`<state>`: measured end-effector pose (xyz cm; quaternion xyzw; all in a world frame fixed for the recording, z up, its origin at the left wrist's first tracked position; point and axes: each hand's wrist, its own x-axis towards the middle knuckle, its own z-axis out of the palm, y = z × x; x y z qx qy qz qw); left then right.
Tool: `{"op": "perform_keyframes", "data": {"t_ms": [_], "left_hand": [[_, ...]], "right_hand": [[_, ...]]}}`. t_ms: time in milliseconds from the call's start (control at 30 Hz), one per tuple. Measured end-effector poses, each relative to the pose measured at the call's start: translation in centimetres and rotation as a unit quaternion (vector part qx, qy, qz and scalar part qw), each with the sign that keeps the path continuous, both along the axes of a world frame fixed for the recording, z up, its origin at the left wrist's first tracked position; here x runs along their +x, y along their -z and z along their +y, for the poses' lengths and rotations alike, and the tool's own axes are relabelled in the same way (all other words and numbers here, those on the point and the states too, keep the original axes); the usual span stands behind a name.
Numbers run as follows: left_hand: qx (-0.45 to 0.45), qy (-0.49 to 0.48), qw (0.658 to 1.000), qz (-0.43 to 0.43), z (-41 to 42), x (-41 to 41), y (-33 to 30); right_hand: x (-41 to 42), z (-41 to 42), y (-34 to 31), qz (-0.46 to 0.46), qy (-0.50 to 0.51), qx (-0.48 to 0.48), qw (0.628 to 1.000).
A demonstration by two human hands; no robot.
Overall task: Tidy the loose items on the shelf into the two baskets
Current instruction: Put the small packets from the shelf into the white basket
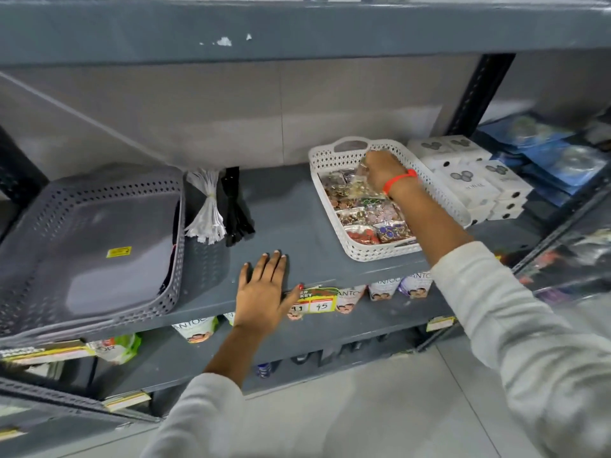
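A white perforated basket (334,223) stands on the grey shelf (281,209) at the right, holding several clear packets of beads and trinkets (377,216). Over the far end of this basket, my right hand (383,170) pinches a clear packet (360,180). My left hand (264,285) lies flat and open on the shelf's front edge, holding nothing. At the left sits a grey perforated basket (99,239), upside down on other grey trays. Between the baskets lie a white bundle of ties (206,209) and a black bundle (236,213).
White boxes (472,176) are stacked right of the white basket, with blue packs (549,153) beyond them. A price tag (314,300) hangs on the shelf's front edge. The shelf below holds packets (198,328). A black upright (479,94) stands behind.
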<state>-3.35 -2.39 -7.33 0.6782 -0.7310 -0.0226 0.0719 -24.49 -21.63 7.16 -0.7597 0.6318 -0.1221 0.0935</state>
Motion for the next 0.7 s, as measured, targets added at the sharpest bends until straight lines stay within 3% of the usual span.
{"op": "perform_keyframes", "data": {"t_ms": [200,300,700], "left_hand": [[-0.012,-0.009,1.000,0.014,0.2,-0.3,0.1],[-0.007,-0.010,1.000,0.001,0.2,-0.3,0.1],[0.000,-0.003,1.000,0.025,0.4,-0.2,0.0]], "right_hand": [[-5.2,3.9,-0.3,0.137,0.088,0.039,0.986],[-6.4,5.2,-0.3,0.163,0.103,0.062,0.979],[-8.8,4.5,3.3,0.054,0.090,0.034,0.994]]}}
